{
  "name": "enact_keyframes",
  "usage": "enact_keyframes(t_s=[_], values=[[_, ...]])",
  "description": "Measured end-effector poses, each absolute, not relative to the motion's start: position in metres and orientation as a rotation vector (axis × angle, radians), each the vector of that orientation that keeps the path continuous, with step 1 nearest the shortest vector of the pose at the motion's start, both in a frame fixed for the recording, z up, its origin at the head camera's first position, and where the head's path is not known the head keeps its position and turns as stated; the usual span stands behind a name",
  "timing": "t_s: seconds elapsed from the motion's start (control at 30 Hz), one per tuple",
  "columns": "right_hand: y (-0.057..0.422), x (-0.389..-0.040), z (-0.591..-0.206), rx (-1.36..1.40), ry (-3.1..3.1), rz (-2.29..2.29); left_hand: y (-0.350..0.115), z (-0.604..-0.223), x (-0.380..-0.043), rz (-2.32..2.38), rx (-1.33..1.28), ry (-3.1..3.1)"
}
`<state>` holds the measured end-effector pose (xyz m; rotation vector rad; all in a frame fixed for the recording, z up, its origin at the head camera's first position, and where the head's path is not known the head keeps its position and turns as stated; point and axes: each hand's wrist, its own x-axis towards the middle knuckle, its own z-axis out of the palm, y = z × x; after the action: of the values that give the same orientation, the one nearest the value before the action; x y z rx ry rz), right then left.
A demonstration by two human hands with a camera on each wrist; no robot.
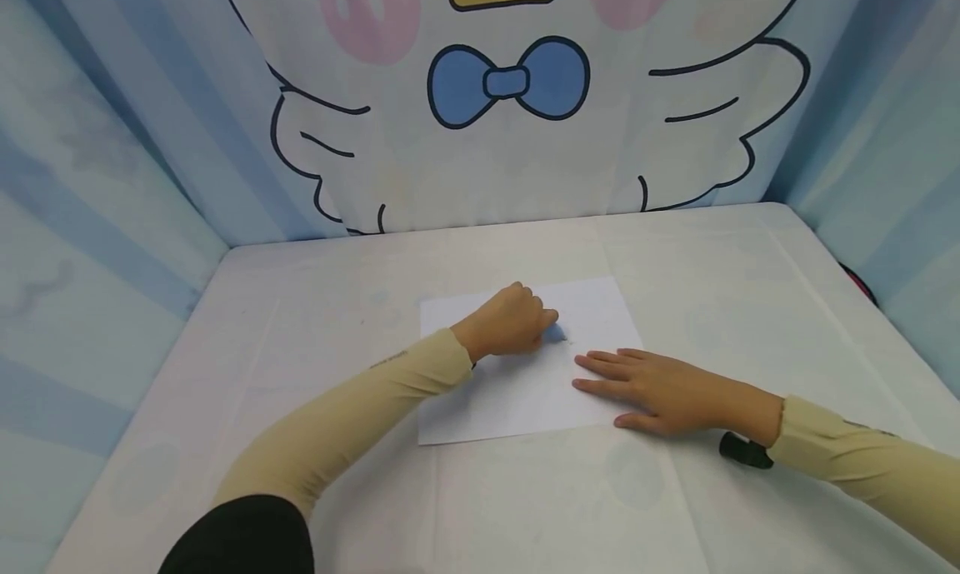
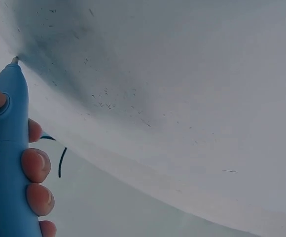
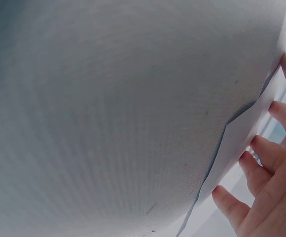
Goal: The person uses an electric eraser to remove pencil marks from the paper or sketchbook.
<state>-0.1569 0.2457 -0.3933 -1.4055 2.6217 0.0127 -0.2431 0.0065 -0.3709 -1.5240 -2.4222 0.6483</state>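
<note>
My left hand grips a thick blue electric eraser, fingers curled round its body and thumb on its round button. Its narrow grey tip meets a white sheet of paper. Small dark crumbs are scattered over the sheet in the left wrist view. On the paper's right edge lies my right hand, palm down with fingers spread and straight. From the right wrist, those fingertips show along the raised, wavy paper edge.
The sheet lies on a table with a pale cloth. A curtain with a cartoon bow tie hangs behind it, and pale blue curtains close in both sides. A dark wrist device sits under my right wrist.
</note>
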Motion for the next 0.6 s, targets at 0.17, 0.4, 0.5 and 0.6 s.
enact_keyframes(t_s=[0.17,0.4,0.5,0.6], values=[[0.244,-0.1566,-0.3914,-1.389,2.617,0.006,0.0064,-0.3699,-0.243,0.634,-1.533,-2.434],[0.2445,-0.1566,-0.3922,-1.389,2.621,0.007,0.01,-0.3697,-0.2425,0.633,-1.528,-2.426],[0.2445,-0.1567,-0.393,-1.402,2.626,0.002,0.011,-0.3695,-0.243,0.648,-1.518,-2.415],[0.2446,-0.1571,-0.3938,-1.411,2.63,0.007,0.0118,-0.3693,-0.2436,0.658,-1.513,-2.408]])
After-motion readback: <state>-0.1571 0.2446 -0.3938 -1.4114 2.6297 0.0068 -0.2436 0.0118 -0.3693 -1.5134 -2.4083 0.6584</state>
